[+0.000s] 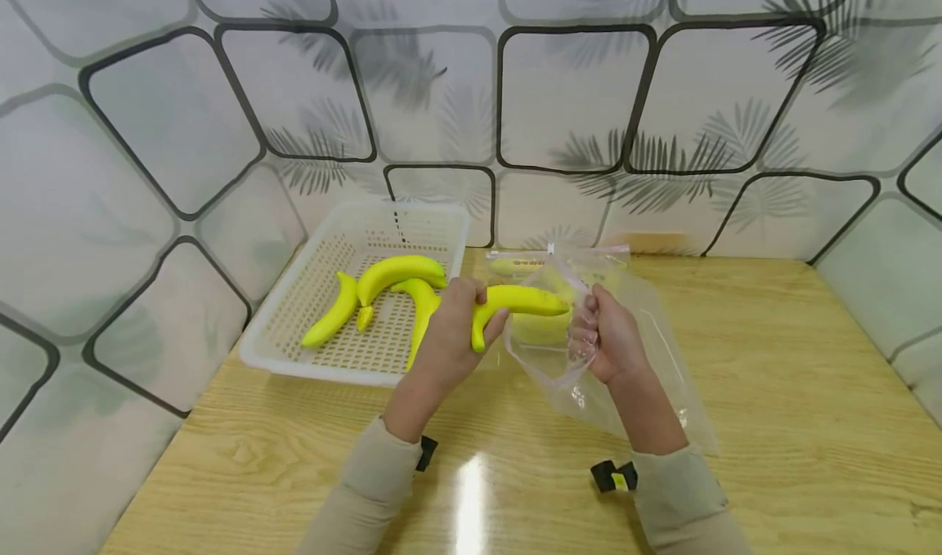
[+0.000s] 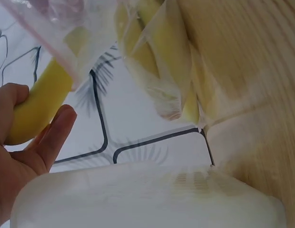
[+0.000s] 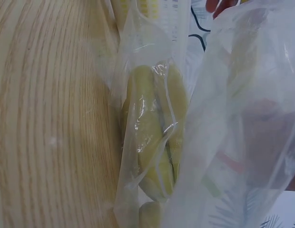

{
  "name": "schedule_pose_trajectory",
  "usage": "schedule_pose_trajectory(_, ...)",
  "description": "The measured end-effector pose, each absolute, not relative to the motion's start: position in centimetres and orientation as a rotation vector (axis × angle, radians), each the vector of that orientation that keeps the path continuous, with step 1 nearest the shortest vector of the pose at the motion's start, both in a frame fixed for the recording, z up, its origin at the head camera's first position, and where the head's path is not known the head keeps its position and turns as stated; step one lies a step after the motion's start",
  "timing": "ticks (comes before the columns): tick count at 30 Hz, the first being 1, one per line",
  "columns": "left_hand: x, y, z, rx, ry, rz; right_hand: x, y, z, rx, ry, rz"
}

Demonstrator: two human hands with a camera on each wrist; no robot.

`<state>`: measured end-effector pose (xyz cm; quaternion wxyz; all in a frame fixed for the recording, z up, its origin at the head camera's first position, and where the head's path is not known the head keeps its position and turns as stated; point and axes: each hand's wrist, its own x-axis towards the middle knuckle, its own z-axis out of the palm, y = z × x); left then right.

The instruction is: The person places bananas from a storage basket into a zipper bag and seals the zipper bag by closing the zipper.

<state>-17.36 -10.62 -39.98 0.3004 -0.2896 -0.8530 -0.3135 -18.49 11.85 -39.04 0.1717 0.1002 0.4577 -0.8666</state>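
Observation:
My left hand (image 1: 449,334) grips a yellow banana (image 1: 515,302) by its lower end, its tip poking into the mouth of a clear plastic zip bag (image 1: 589,351). My right hand (image 1: 607,334) pinches the bag's rim and holds it open above the wooden table (image 1: 773,391). In the left wrist view the banana (image 2: 40,104) lies between thumb and fingers, with the bag (image 2: 157,61) beyond. The right wrist view shows more yellow bananas (image 3: 152,142) inside the bag (image 3: 233,118). Three bananas (image 1: 390,281) lie in a white perforated basket (image 1: 294,326).
The basket stands at the table's back left corner against patterned wall panels (image 1: 559,105). Bare wooden tabletop stretches to the right and toward me. Black wrist straps (image 1: 614,477) show at both sleeves.

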Motion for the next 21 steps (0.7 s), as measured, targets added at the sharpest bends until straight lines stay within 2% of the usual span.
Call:
schedule_pose_trajectory(13, -16.61, -10.05, -40.04, -0.682, -2.493, -0.715, -18.33, 11.92, -38.63, 0.274, 1.281, -2.467)
schedule_pose_trajectory(21, -16.56, -9.93, -39.6, -0.623, -2.551, -1.0, -17.97, 12.16, -38.08, 0.224, 1.234, -2.49)
